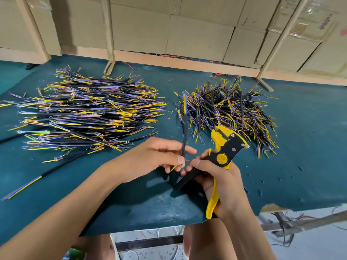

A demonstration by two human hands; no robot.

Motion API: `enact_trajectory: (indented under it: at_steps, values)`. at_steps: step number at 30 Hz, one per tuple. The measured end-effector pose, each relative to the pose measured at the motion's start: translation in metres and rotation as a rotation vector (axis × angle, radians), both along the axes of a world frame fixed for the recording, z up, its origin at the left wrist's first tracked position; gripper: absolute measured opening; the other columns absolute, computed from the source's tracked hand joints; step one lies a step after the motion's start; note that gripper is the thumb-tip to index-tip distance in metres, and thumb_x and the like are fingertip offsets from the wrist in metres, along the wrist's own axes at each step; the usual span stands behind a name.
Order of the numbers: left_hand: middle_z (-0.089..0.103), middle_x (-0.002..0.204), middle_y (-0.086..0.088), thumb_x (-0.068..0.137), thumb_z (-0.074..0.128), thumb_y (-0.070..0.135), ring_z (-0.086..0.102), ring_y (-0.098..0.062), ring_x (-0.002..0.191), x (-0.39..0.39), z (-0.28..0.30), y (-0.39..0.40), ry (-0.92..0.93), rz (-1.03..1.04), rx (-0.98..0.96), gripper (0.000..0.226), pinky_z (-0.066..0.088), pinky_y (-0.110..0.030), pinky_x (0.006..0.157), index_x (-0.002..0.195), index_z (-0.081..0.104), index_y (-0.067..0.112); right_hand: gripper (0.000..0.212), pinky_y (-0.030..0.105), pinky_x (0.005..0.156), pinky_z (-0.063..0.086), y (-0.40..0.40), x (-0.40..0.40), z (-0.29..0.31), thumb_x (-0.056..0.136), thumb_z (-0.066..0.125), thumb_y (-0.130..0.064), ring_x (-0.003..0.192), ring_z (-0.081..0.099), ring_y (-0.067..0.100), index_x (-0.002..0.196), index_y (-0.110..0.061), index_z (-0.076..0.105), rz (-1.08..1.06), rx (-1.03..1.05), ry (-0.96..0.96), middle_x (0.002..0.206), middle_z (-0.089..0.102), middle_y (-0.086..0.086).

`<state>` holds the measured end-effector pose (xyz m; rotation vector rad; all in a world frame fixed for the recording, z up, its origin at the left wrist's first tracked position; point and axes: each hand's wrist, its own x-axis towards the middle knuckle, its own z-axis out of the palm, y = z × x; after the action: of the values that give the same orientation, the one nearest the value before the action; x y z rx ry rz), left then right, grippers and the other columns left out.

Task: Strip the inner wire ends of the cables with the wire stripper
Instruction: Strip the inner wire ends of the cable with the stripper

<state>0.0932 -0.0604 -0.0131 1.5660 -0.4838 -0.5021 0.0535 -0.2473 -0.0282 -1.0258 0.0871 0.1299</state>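
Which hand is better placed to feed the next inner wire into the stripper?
Left. The left hand already pinches the cable with its loose ends beside the wire stripper, which fills the right hand.

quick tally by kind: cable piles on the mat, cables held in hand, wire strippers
cable piles: 2, left pile and right pile
cables held in hand: 1, cable in the left hand
wire strippers: 1, wire stripper in the right hand
total: 4
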Motion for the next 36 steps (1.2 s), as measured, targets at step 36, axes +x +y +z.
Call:
enact_trajectory:
  at_steps: [36]
  values:
    - [0.054,0.082,-0.006,0.090,0.059,0.006,0.051,-0.016,0.083,0.005,0.012,0.007,0.059,0.270,-0.707,0.043,0.059,-0.039,0.076,0.133,0.062,0.002,0.041,0.057,0.079,0.053,0.020,0.003,-0.007,0.088,0.078,-0.038,0.078,0.067,0.043,0.106,-0.002,0.066,0.439,-0.023,-0.165,0.097,0.066,0.031]
